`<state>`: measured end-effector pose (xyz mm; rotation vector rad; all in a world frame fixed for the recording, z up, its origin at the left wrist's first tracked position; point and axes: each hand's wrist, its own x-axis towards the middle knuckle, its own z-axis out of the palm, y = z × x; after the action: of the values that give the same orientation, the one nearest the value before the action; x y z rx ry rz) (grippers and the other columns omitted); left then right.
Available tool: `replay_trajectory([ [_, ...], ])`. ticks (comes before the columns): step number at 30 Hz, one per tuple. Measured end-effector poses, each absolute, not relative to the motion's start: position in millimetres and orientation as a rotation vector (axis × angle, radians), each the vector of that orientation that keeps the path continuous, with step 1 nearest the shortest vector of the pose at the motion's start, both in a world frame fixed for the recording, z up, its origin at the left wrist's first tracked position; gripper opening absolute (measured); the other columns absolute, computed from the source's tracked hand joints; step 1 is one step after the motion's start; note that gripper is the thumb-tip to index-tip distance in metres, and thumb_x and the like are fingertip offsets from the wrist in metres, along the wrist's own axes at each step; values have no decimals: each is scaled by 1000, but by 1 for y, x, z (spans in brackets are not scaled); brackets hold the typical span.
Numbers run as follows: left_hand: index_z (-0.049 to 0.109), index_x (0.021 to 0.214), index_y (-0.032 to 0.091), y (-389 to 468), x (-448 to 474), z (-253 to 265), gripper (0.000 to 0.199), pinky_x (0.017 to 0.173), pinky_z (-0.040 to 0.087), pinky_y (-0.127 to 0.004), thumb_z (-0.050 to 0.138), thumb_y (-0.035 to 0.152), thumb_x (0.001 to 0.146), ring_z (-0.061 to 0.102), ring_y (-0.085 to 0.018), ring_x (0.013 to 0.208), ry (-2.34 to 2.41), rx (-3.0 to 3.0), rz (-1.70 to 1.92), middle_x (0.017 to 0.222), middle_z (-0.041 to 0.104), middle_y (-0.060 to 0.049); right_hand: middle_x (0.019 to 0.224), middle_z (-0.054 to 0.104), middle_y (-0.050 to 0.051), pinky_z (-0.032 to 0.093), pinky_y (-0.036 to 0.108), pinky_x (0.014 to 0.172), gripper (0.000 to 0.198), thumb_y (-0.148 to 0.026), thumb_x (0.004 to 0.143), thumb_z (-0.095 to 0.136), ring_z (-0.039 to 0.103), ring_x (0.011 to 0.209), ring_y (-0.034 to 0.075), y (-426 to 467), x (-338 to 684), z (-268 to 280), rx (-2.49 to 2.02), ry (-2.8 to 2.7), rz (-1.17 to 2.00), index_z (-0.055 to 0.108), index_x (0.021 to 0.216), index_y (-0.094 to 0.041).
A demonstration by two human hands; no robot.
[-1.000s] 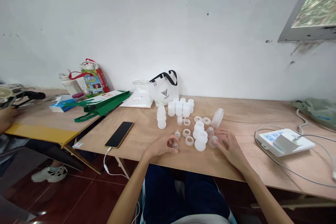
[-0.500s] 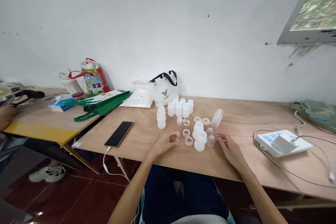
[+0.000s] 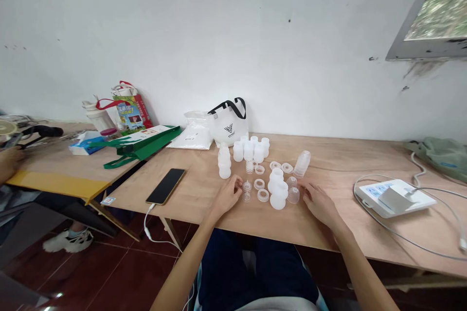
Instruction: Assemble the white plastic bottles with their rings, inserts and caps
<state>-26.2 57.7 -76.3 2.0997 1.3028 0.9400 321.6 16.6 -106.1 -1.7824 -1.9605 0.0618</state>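
Note:
My left hand (image 3: 229,195) rests on the table with its fingers loosely bent and nothing in it. Just right of its fingertips stand two small clear nipple-like pieces (image 3: 247,186). Beside those lie white screw rings (image 3: 262,195). My right hand (image 3: 320,205) is open and empty, its fingers lying by two clear dome caps (image 3: 293,196). Between my hands is a row of small white bottles (image 3: 278,195), seemingly baby bottles. Another row of white bottles (image 3: 224,163) stands beyond my left hand. Flat white discs (image 3: 287,168) lie near a stack of clear caps (image 3: 302,164).
More white bottles (image 3: 259,152) stand at the back before a white tote bag (image 3: 229,126) and a plastic packet (image 3: 191,136). A plugged-in phone (image 3: 166,186) lies left. A white power box (image 3: 392,198) with cables is on the right. Another person's hand (image 3: 10,161) shows far left.
My left hand has let go of a small clear piece, which now stands on the table, and has drawn back slightly left. My right hand has moved only a little.

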Motion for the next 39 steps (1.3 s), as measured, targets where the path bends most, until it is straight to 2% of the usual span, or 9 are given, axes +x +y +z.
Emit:
replay_trajectory([
  [2,56,102,22,56,-24,-77,20,90,47,-35,50,11,87,60,-21,96,1340,2190,908,102,65,-3,130,67,10,48,46,101,43,-19,94,39,60,121,29,15,314,-108,-1834,-1967,-32,60,132,-22],
  [4,57,100,22,54,-22,-76,13,95,45,-38,52,15,90,59,-23,101,1384,2268,872,104,65,-4,134,65,11,46,48,102,42,-20,96,38,58,124,29,11,308,-110,-1853,-1963,-102,61,131,-22],
  [9,55,101,22,53,-20,-80,8,102,42,-44,50,21,95,59,-25,110,1435,2325,833,110,65,-5,142,62,10,44,49,106,41,-27,100,37,55,131,29,8,303,-117,-1838,-1918,-120,59,134,-22],
  [12,54,107,22,56,-22,-87,11,105,42,-46,47,22,98,59,-26,113,1423,2350,842,116,65,-7,144,61,10,42,50,109,43,-30,102,34,56,131,29,10,304,-118,-1801,-1949,-104,59,136,-22],
  [15,54,111,22,59,-24,-95,14,110,41,-49,46,21,99,56,-27,124,1387,2395,859,130,62,-9,144,62,10,42,51,109,44,-31,102,34,58,129,30,12,307,-118,-1792,-1974,-77,62,134,-23],
  [19,56,117,22,62,-27,-102,29,114,41,-49,40,9,96,52,-26,133,1368,2440,866,139,57,-11,144,62,7,43,51,109,44,-32,100,36,57,132,28,13,314,-115,-1782,-1961,-3,64,133,-26],
  [22,55,121,22,62,-27,-105,34,116,40,-50,38,7,96,51,-26,135,1381,2478,860,140,57,-11,144,63,6,44,50,109,45,-32,99,36,57,133,28,13,317,-114,-1777,-1948,28,65,133,-26],
  [27,54,128,21,62,-26,-106,30,117,40,-50,38,16,103,49,-27,137,1446,2514,865,141,56,-12,143,64,6,44,50,108,44,-32,99,35,57,133,28,11,313,-112,-1763,-1935,-6,66,131,-27],
  [39,55,127,20,62,-25,-102,30,115,40,-49,37,17,104,50,-28,135,1457,2549,812,140,57,-11,142,64,7,44,50,108,44,-34,100,34,57,132,28,10,313,-113,-1754,-1946,-16,65,129,-25],
])
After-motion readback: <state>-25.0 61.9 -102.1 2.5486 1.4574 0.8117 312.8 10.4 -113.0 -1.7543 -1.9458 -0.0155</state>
